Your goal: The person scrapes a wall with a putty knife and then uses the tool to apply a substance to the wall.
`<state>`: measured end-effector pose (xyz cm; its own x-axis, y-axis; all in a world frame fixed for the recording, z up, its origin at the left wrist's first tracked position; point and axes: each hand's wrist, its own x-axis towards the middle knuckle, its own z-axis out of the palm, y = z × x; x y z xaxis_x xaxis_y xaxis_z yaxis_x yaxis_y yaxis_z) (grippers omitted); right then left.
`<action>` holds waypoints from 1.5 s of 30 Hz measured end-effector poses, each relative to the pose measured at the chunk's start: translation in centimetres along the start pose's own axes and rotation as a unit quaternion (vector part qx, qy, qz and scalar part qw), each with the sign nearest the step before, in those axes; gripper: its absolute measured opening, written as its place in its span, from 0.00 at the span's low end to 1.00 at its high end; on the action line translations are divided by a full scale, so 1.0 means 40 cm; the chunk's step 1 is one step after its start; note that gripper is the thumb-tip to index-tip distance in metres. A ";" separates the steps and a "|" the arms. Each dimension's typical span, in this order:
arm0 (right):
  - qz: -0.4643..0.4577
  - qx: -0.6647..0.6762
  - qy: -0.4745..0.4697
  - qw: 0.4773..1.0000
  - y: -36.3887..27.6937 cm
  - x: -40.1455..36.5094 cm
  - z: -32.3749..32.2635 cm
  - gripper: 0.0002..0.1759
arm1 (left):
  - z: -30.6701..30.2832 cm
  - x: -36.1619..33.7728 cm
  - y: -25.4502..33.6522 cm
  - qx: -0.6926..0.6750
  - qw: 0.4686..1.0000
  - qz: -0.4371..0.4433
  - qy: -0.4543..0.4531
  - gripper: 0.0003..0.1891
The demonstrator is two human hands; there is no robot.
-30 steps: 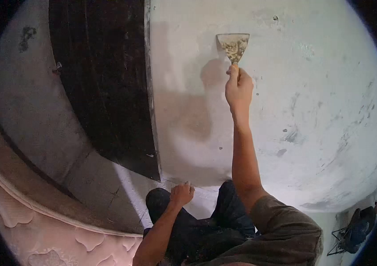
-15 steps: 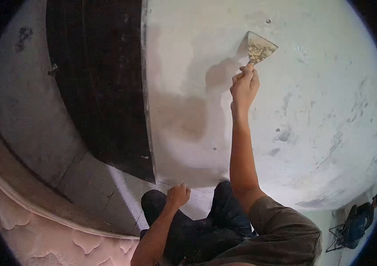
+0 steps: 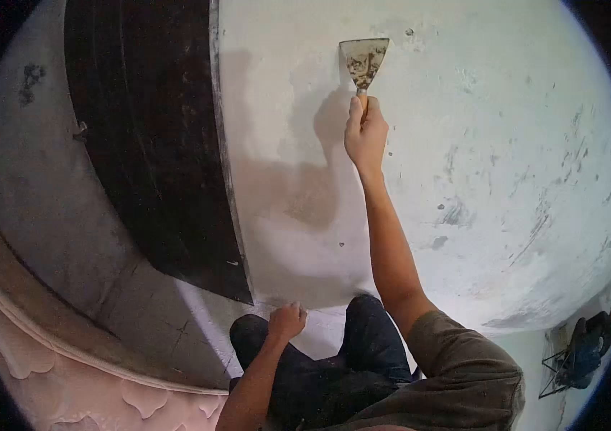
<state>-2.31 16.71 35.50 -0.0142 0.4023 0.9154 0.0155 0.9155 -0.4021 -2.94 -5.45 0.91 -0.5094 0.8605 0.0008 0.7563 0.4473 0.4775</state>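
Across the pale wall (image 3: 305, 273), the scraper (image 3: 367, 63) clamped in the right hand (image 3: 367, 142) has swung nearly upright and closer to the dark panel (image 3: 147, 144), likely shifting its reach leftward, while the left hand (image 3: 288, 321) curls closed near one knee (image 3: 248, 330).

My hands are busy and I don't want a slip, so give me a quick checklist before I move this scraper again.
1. Right hand gripping the scraper by its handle: ok.
2. Blade face free of residue: not ok, dark and pale patches cover much of it.
3. Blade edge pressed evenly on the wall: cannot tell from this angle.
4. Left hand away from the blade: ok, it is low, near the knees.
5. Other person out of the scraper's way: ok, off at the far right.
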 end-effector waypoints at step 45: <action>0.017 0.070 0.092 0.993 -0.001 0.008 0.011 0.14 | 0.007 0.002 -0.013 -0.009 1.000 0.003 -0.009 0.18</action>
<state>-2.74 16.81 35.78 0.1669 0.4362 0.8843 -0.1267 0.8989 -0.4194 -3.27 -5.53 0.44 -0.4978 0.8672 -0.0127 0.7513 0.4384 0.4933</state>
